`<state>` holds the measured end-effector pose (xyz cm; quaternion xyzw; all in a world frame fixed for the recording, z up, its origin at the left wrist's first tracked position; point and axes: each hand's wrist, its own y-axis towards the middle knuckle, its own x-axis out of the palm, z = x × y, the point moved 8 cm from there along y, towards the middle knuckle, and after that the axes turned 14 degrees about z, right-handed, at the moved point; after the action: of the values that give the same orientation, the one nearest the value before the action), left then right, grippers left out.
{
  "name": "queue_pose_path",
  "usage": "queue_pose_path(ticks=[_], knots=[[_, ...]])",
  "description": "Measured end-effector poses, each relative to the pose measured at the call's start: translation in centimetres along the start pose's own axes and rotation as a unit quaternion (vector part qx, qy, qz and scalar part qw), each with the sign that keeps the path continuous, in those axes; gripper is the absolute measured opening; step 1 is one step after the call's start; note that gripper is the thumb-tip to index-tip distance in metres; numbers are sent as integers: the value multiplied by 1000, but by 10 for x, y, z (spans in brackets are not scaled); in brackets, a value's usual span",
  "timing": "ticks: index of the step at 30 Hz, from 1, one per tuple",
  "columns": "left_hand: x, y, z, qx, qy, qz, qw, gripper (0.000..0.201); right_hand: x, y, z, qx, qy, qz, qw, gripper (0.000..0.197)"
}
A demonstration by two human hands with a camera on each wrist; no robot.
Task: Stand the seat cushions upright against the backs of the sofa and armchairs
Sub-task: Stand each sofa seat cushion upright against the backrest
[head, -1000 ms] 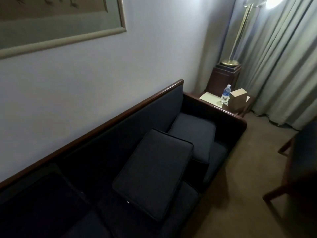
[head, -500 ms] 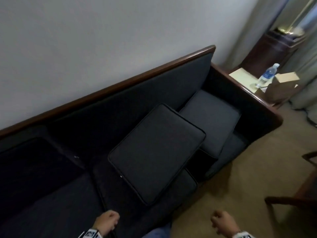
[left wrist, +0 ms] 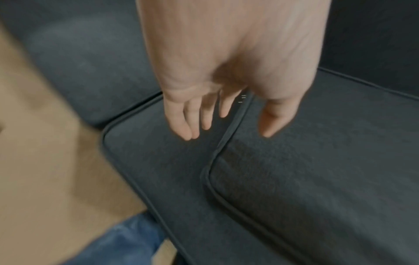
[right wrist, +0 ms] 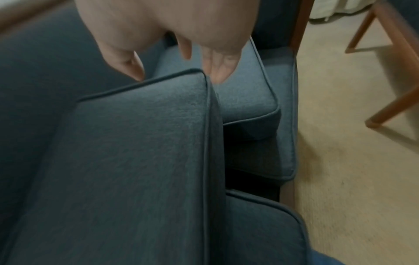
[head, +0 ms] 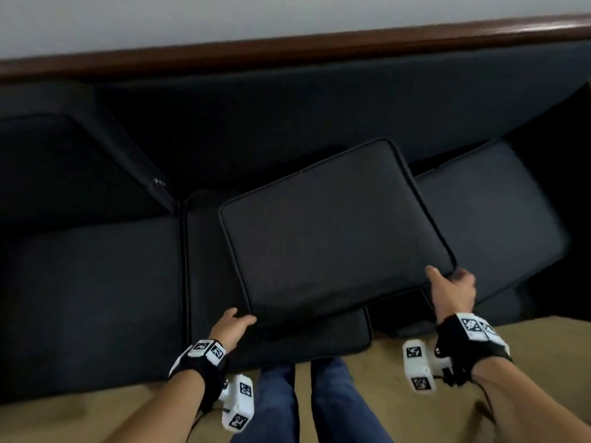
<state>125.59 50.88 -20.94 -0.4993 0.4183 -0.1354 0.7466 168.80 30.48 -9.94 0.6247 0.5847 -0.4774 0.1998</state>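
Observation:
A loose dark cushion [head: 335, 231] lies tilted on the sofa's middle seat cushion [head: 204, 266]. My left hand [head: 238, 326] reaches its near left corner. In the left wrist view the left hand [left wrist: 226, 111] has straight fingers, the thumb over the loose cushion [left wrist: 317, 161] and the fingers above the seat cushion [left wrist: 158, 170]. My right hand [head: 451, 282] is at the near right corner. In the right wrist view the right hand [right wrist: 179, 71] straddles that corner of the loose cushion [right wrist: 136, 143], thumb on top, fingers extended past the edge. Neither hand clearly grips.
Another cushion [head: 486, 212] lies tilted on the right seat. At the far left one cushion [head: 64, 161] leans on the sofa back under the wooden rail [head: 287, 46]. Beige carpet [head: 399, 346] and my jeans [head: 319, 398] lie in front. Wooden chair legs [right wrist: 385, 89] stand at the right.
The head view has swung down to face the sofa squarely. Both hands have risen from the bottom edge to the loose cushion's near corners.

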Motion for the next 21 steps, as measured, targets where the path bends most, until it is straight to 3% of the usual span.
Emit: queue_pose_path(ticks=[3,11,14,16,21], knots=[[25,0,-7,-83,-114,-10,990,72,20,23,-6,6,-13,-9,1000,74],[56,-8,-21,-151,-242,31,958,73,51,57,12,38,79,-83,993,79],[61,-13,-25,-170,-268,20,948,73,56,70,10,56,114,-118,985,70],[62,-10,-26,-164,-273,23,948,62,59,75,11,75,122,-138,980,65],[60,-7,-20,-173,-294,33,939,53,58,79,13,92,120,-145,978,40]])
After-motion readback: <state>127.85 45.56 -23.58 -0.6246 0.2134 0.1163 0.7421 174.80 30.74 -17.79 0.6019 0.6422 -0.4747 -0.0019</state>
